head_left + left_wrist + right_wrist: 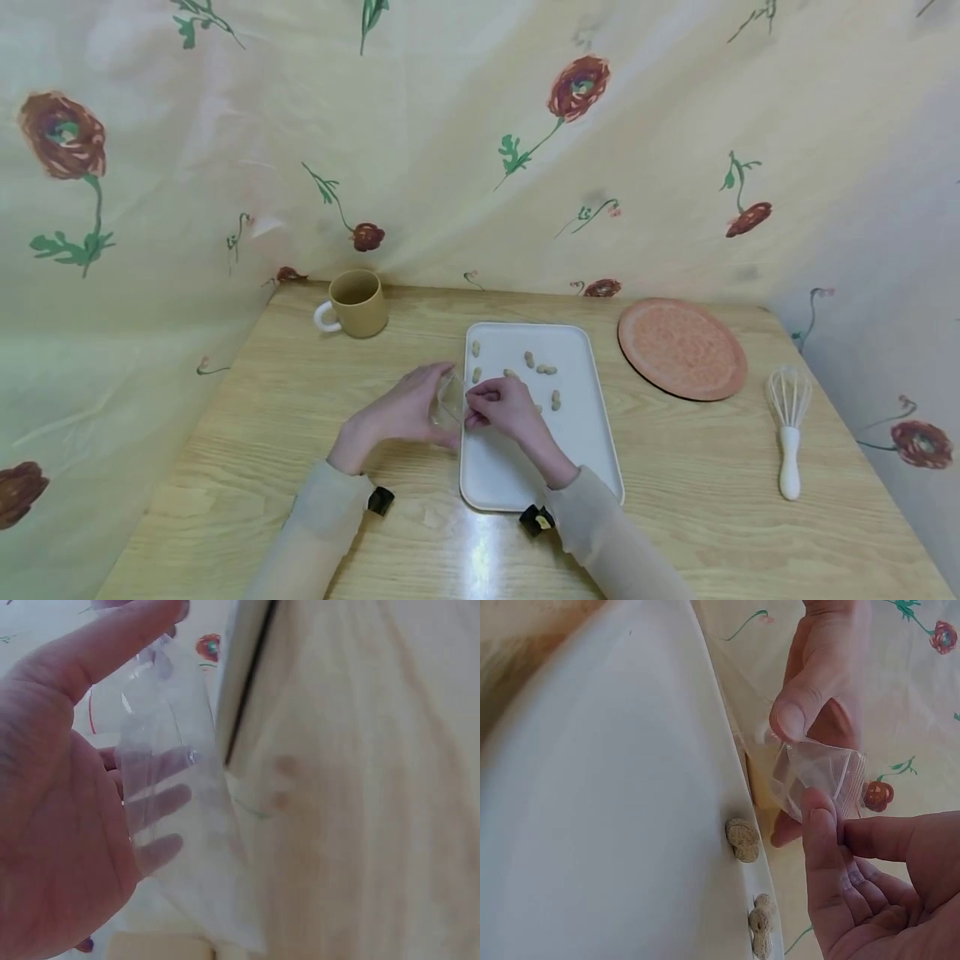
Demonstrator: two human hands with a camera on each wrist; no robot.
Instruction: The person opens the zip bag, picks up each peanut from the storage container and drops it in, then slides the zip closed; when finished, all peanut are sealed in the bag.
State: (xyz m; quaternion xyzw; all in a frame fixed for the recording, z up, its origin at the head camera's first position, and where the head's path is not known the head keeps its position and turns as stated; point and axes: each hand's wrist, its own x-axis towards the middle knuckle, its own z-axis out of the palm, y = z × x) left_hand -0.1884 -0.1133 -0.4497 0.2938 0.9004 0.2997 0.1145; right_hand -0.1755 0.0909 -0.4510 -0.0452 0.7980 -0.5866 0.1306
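Note:
A clear plastic bag (448, 398) with a ridged edge is held up beside the left long side of a white tray (540, 475). My left hand (408, 408) grips the bag between thumb and fingers; through the film, several fingers show in the left wrist view. At the opposite edge, my right hand (512, 408) pinches the plastic (825, 769) between thumb and index finger, over the tray's left rim. Unshelled peanuts (556, 400) lie scattered over the far half of the tray, some partly hidden by the right hand. Two peanuts (742, 840) sit along the rim in the right wrist view.
A tan mug (363, 310) with a white handle stands at the back left. Right of the tray lies a round pinkish board (682, 350), and beyond it a whisk (790, 454) with a white handle. Flowered cloth (442, 167) hangs behind the wooden table (247, 467).

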